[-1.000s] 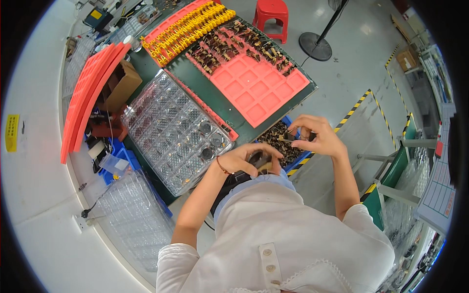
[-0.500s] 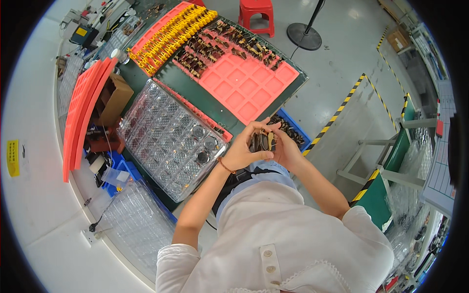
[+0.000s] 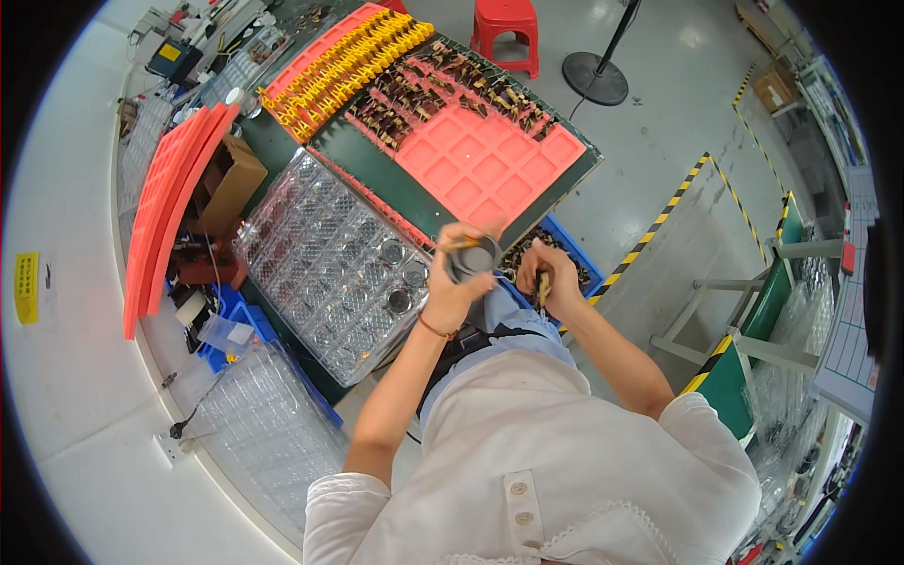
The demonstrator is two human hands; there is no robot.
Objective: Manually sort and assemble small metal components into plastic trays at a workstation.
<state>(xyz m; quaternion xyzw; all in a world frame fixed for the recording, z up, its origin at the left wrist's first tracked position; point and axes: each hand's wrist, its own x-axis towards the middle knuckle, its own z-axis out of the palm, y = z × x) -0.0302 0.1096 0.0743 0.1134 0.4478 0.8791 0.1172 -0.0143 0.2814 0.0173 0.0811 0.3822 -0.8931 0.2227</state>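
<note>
My left hand is closed round a round grey disc-like part with a paler rim, its fingers smeared by motion. To its right, my right hand pinches a small tan-and-dark clip-like piece, partly hidden by the fingers. Below that hand is a blue bin with many small dark pieces in it. Left of my left hand lies a clear plastic blister tray with round parts in some pockets. Beyond both hands sits a pink tray, its far pockets filled with dark-and-tan clip-like pieces.
Yellow clips stand in rows on another pink tray at the table's far left. Pink trays lean beside a cardboard box. A red stool and a round-based stand are beyond the green table.
My hands have moved apart. The left has gone left with the round part, tilting its face into view; the right keeps the small clip-like piece over the blue bin.
</note>
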